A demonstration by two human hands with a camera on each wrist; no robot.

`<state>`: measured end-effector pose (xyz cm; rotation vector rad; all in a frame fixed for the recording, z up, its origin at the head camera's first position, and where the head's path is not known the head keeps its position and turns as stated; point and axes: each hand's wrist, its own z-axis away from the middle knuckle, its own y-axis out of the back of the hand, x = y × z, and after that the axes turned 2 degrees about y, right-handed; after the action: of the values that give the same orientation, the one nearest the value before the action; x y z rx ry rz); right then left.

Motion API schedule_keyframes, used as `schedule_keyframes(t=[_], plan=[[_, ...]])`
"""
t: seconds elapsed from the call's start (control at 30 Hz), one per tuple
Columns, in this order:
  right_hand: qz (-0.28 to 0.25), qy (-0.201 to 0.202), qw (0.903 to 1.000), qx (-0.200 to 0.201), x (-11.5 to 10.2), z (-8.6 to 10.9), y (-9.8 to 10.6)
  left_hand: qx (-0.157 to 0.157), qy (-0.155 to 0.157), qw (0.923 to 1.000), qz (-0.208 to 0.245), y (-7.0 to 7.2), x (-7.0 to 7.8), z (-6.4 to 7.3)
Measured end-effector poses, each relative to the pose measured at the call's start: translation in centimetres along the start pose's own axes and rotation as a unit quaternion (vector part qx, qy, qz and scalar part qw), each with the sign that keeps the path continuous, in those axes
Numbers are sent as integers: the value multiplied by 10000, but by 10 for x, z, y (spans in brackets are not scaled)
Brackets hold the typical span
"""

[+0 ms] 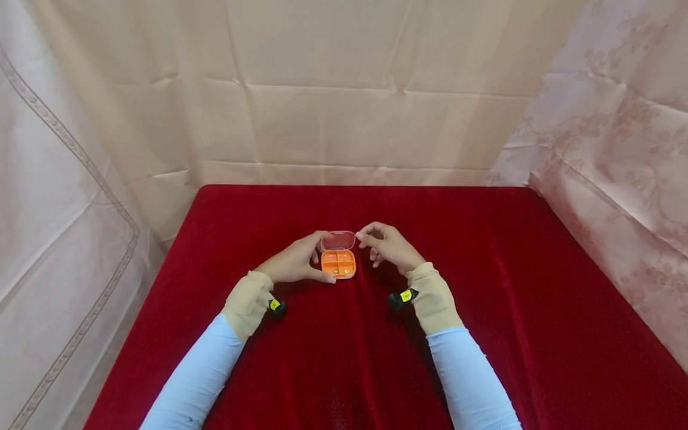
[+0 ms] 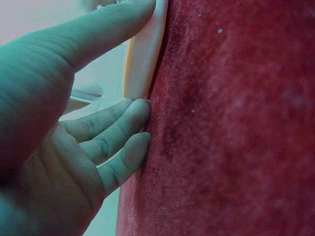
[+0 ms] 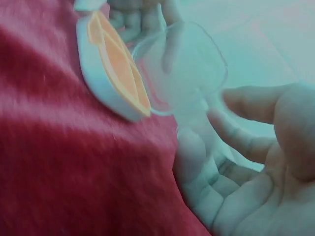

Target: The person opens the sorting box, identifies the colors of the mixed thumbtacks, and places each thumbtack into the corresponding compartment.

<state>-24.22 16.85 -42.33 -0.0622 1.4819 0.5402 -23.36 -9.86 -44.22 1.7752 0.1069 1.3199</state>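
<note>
A small orange pill box point(image 1: 338, 264) with a white outer shell rests on the red cloth, its clear lid point(image 1: 338, 240) raised at the back. Dividers split it into several compartments, and the two front ones each hold a small yellowish piece point(image 1: 335, 271). My left hand point(image 1: 294, 261) grips the box from the left, thumb at the front edge and fingers by the left side and lid. In the left wrist view, the thumb presses the white shell point(image 2: 142, 64). Beside the lid's right edge is my right hand point(image 1: 390, 243), fingertips close to the rim and nothing visible between them.
A red velvet cloth point(image 1: 484, 269) covers the table. Behind it hangs a beige curtain point(image 1: 349, 119), with a pale curtain point(image 1: 64, 179) on the left and a floral one point(image 1: 618, 149) on the right. Each wrist carries a small black camera point(image 1: 399, 300).
</note>
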Motion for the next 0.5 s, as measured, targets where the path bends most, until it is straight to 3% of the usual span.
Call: schedule_keyframes(t=[0.17, 0.5], plan=[[-779, -224, 9967, 54, -2, -5, -9, -46, 28, 10000, 0, 1, 1, 0], [-712, -429, 9965, 22, -3, -5, -15, -69, 245, 9997, -19, 1, 2, 2]])
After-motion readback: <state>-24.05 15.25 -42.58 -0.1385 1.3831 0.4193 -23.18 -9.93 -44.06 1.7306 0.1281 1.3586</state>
